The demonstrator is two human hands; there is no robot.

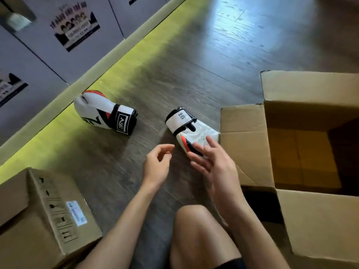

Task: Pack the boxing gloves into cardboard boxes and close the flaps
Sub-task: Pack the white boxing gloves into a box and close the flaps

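Observation:
Two white, black and orange boxing gloves lie on the dark wooden floor. One glove (104, 111) rests at the left, near the wall. The other glove (191, 129) lies in the middle, palm side up, beside a flap of the open cardboard box (242, 144) on the right. My right hand (215, 164) hovers over the near end of this glove with fingers spread; whether it touches the glove I cannot tell. Just left of that glove, my left hand (157, 166) hangs above the floor with loosely curled fingers and holds nothing. The open box looks empty inside.
A closed cardboard box (44, 216) with a white label stands at the lower left. Grey panels with posters (75, 26) line the wall at the top left, with a yellow-green strip along the floor edge. My bare knee (196, 230) is at the bottom middle.

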